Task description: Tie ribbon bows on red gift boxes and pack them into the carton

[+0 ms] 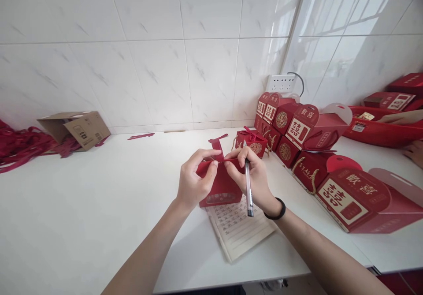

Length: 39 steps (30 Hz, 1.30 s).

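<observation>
A small red gift box [224, 184] with a clear window low on its front stands in front of me, on the top part of an open notebook [241, 233] with handwritten lines. At the box's top edge, my left hand [197, 180] is closed, its thumb and fingers pinching a dark red ribbon [216, 148] that sticks up. My right hand [256, 178] is closed too, its thumb and fingertip at the same top edge. A clear pen [249, 193] with a dark end is held between its fingers, pointing down. What the right fingertips pinch is partly hidden.
Just behind stands a ribbon-tied red box [254, 143]. Printed red boxes [357, 193] line the right side. At far right, another person's hand [405, 117] reaches over a red basin [373, 134]. Leftward are a cardboard box [87, 129] and heaped red ribbons [24, 145].
</observation>
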Each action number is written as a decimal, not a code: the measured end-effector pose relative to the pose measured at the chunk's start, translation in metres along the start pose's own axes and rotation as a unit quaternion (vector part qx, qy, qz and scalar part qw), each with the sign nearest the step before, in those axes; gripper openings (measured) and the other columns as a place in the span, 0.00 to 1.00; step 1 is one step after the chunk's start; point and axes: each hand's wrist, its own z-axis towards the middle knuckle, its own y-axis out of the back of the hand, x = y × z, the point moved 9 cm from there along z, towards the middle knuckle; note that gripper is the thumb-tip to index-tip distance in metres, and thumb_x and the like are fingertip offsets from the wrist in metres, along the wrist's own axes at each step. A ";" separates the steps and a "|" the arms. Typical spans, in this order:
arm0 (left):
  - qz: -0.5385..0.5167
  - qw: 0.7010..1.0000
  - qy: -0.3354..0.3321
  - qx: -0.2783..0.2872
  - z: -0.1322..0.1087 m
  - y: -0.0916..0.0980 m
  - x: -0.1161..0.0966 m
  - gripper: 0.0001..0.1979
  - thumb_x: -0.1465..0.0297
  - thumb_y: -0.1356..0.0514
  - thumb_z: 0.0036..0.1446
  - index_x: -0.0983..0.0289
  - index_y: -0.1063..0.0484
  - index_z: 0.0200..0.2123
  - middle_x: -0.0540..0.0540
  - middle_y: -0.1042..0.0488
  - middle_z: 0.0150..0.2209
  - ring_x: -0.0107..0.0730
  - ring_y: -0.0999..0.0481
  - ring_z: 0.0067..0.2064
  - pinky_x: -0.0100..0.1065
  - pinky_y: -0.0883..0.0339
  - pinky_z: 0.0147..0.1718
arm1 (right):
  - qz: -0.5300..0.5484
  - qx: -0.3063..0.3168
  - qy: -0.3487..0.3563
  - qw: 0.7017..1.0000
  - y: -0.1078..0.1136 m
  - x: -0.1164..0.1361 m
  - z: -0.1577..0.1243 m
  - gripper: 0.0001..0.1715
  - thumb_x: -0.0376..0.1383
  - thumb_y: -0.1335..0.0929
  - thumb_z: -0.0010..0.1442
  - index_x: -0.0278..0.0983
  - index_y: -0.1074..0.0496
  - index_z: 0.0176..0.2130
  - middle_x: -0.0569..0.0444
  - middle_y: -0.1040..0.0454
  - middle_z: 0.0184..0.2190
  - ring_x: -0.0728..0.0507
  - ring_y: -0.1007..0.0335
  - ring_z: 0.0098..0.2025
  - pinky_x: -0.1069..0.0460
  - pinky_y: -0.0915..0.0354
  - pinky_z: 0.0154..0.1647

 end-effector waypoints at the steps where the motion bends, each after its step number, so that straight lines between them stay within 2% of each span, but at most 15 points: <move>1: 0.001 1.000 0.002 -0.002 0.000 0.000 0.001 0.09 0.75 0.44 0.55 0.62 0.29 0.39 0.52 0.25 0.34 0.28 0.25 0.35 0.29 0.28 0.35 | -0.001 0.000 -0.008 1.000 0.000 -0.002 0.000 0.16 0.30 0.34 0.55 0.39 0.48 0.25 0.55 0.28 0.30 0.46 0.34 0.31 0.51 0.38 0.32; 6: -0.017 1.000 -0.012 -0.011 -0.002 0.000 0.002 0.17 0.76 0.43 0.54 0.61 0.36 0.48 0.50 0.27 0.31 0.28 0.25 0.35 0.32 0.28 0.38 | 0.010 -0.001 0.005 1.000 0.002 -0.002 -0.001 0.16 0.30 0.33 0.55 0.39 0.47 0.26 0.56 0.29 0.31 0.46 0.34 0.33 0.51 0.38 0.34; 8: -0.023 0.999 -0.034 -0.027 -0.003 0.002 -0.001 0.16 0.76 0.42 0.54 0.61 0.38 0.47 0.50 0.27 0.32 0.27 0.26 0.35 0.32 0.28 0.38 | 0.013 -0.002 0.011 1.000 0.001 0.000 -0.001 0.16 0.30 0.33 0.55 0.39 0.47 0.26 0.56 0.29 0.31 0.47 0.34 0.33 0.51 0.37 0.34; 10: -0.013 0.998 -0.055 -0.033 -0.004 0.003 -0.004 0.11 0.76 0.43 0.54 0.61 0.36 0.41 0.50 0.28 0.33 0.26 0.26 0.35 0.30 0.29 0.36 | 0.011 -0.005 0.007 1.000 0.001 0.000 -0.001 0.16 0.31 0.33 0.56 0.39 0.47 0.26 0.56 0.29 0.31 0.47 0.34 0.32 0.51 0.37 0.34; 12: 0.007 0.998 -0.064 -0.012 -0.004 0.000 -0.006 0.05 0.76 0.44 0.56 0.62 0.33 0.35 0.51 0.28 0.33 0.27 0.26 0.35 0.29 0.30 0.35 | 0.004 -0.003 -0.002 1.000 0.001 -0.001 -0.001 0.16 0.33 0.33 0.57 0.39 0.47 0.26 0.55 0.29 0.30 0.47 0.34 0.31 0.51 0.37 0.33; 14: 0.018 0.998 -0.063 0.013 -0.002 -0.003 -0.006 0.05 0.76 0.45 0.57 0.62 0.30 0.33 0.52 0.27 0.32 0.28 0.26 0.36 0.30 0.30 0.35 | -0.001 0.000 -0.004 1.000 0.000 -0.002 0.000 0.17 0.34 0.33 0.58 0.39 0.47 0.26 0.55 0.29 0.30 0.47 0.34 0.31 0.51 0.37 0.32; 19: 0.009 0.998 -0.049 0.028 0.002 -0.002 -0.006 0.08 0.76 0.45 0.57 0.62 0.27 0.35 0.53 0.26 0.35 0.30 0.26 0.37 0.32 0.29 0.37 | 0.000 0.011 0.003 1.000 0.000 -0.003 0.001 0.17 0.36 0.33 0.60 0.39 0.47 0.27 0.55 0.28 0.30 0.46 0.34 0.31 0.51 0.38 0.30; 25: -0.017 0.998 -0.043 0.036 0.002 -0.002 -0.006 0.10 0.78 0.45 0.54 0.62 0.26 0.36 0.54 0.26 0.36 0.31 0.26 0.38 0.33 0.28 0.37 | 0.028 0.027 0.006 0.999 -0.001 -0.003 0.001 0.16 0.36 0.34 0.60 0.39 0.46 0.27 0.54 0.28 0.31 0.46 0.33 0.33 0.51 0.37 0.33; 29: -0.034 0.997 -0.045 0.054 0.002 -0.003 -0.004 0.15 0.80 0.46 0.52 0.61 0.26 0.39 0.54 0.26 0.38 0.32 0.26 0.40 0.34 0.28 0.38 | 0.027 0.024 0.004 0.999 0.000 -0.003 0.002 0.15 0.35 0.34 0.60 0.39 0.45 0.27 0.54 0.27 0.33 0.45 0.32 0.35 0.49 0.36 0.36; 32: -0.034 0.996 -0.043 0.064 0.002 -0.003 -0.002 0.17 0.80 0.47 0.51 0.60 0.26 0.40 0.54 0.27 0.39 0.33 0.26 0.41 0.35 0.29 0.39 | 0.015 0.020 -0.006 1.000 0.000 -0.006 0.004 0.15 0.35 0.34 0.59 0.39 0.46 0.27 0.54 0.28 0.31 0.45 0.32 0.34 0.50 0.37 0.34; 39: -0.029 0.999 -0.008 0.034 0.003 -0.002 0.006 0.09 0.74 0.43 0.56 0.60 0.24 0.37 0.54 0.25 0.37 0.31 0.25 0.40 0.32 0.28 0.38 | 0.009 0.013 -0.009 1.000 -0.001 -0.007 0.005 0.16 0.33 0.34 0.58 0.39 0.48 0.27 0.56 0.29 0.29 0.47 0.35 0.31 0.52 0.39 0.32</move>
